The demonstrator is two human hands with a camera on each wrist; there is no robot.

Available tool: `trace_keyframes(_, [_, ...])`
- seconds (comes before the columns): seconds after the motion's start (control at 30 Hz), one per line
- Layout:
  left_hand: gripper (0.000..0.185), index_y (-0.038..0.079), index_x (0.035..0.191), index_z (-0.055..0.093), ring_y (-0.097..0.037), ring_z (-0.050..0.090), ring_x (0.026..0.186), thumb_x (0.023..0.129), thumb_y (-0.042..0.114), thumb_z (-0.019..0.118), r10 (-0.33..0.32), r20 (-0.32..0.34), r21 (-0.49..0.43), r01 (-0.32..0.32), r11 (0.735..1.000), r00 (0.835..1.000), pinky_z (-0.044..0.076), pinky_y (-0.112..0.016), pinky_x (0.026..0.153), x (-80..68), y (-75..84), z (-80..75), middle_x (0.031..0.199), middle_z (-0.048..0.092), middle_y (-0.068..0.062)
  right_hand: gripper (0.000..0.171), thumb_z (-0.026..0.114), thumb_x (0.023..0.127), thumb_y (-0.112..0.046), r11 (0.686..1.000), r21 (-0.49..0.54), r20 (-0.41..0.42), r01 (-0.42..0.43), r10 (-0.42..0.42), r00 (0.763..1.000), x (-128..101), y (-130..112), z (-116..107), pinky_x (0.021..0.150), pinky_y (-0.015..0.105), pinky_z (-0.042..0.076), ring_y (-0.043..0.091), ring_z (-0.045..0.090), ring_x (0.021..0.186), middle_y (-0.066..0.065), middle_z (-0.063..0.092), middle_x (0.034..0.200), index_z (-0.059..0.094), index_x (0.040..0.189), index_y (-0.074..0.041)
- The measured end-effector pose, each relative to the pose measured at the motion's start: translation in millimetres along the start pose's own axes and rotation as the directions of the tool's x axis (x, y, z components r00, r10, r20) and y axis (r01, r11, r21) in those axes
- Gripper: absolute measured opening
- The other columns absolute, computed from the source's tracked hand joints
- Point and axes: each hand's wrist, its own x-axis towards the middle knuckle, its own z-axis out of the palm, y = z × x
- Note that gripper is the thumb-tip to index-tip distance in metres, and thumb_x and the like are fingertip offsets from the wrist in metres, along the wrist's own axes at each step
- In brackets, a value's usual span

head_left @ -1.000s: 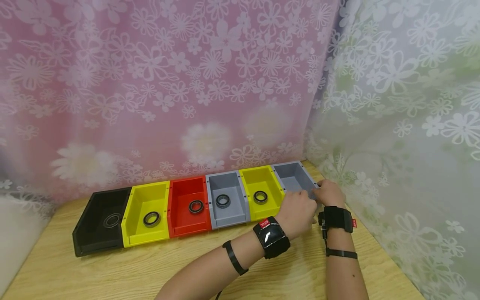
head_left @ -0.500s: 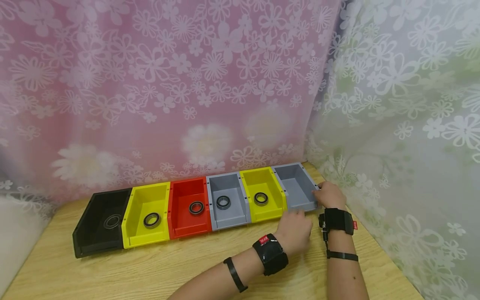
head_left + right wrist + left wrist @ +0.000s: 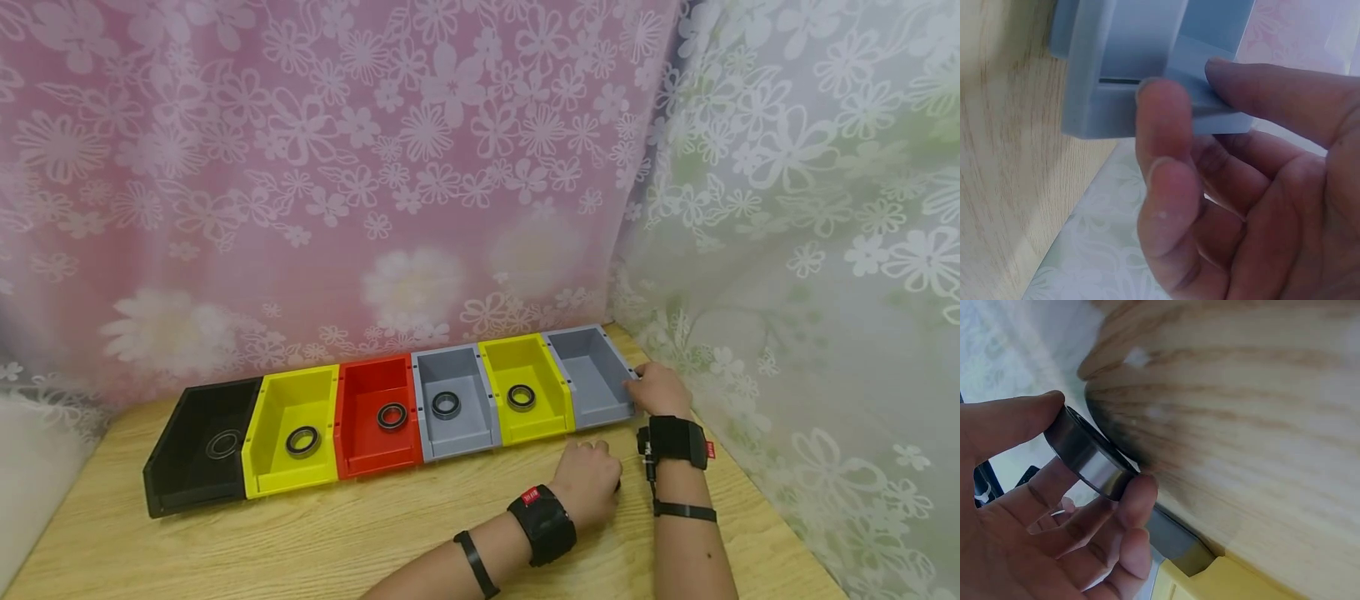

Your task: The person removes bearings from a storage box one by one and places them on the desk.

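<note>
Bare forearms wear black wrist cameras [image 3: 545, 523] with red tags, thin black bands.

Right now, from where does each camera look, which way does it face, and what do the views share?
Head: sits above, faces forward and down at the table and bins; both forearms, left hand, right hand show.
Left wrist: close by the left hand, faces the tabletop; fingers pinch a bearing ring.
Right wrist: close by the right hand, faces the grey end bin; fingers grip its edge.
Shared: the grey end bin appears in head and right wrist views.

Six bins [image 3: 375, 417] on wooden table [image 3: 300, 533]
</note>
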Motion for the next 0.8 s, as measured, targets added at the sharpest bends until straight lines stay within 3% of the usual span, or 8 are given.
trace_keyframes(0.37, [0.023,0.027,0.067,0.069,-0.011,0.059,0.073,0.088,0.035,0.076,0.023,-0.018,-0.01,-0.023,1.0,1.0,0.05,-0.027,0.069,5.2,7.6,8.0,0.09,0.062,0.005,0.04,0.06,0.101,-0.022,1.0,0.01,0.005,0.015,-0.015,1.0,-1,2,0,0.056,0.037,0.048,0.023,0.06,0.06,0.007,0.065,0.065,0.064,0.128,0.007])
trace_keyframes(0.8, [0.021,0.028,0.07,0.07,-0.01,0.058,0.073,0.089,0.034,0.074,0.057,-0.018,-0.006,-0.057,0.998,0.998,0.049,-0.026,0.066,9.3,16.0,8.1,0.091,0.063,0.005,0.046,0.06,0.102,-0.023,1.0,0.001,0.025,0.009,-0.009,1.0,-3,-1,-3,0.063,0.044,0.053,0.023,0.062,0.062,0.008,0.067,0.067,0.059,0.135,0.009])
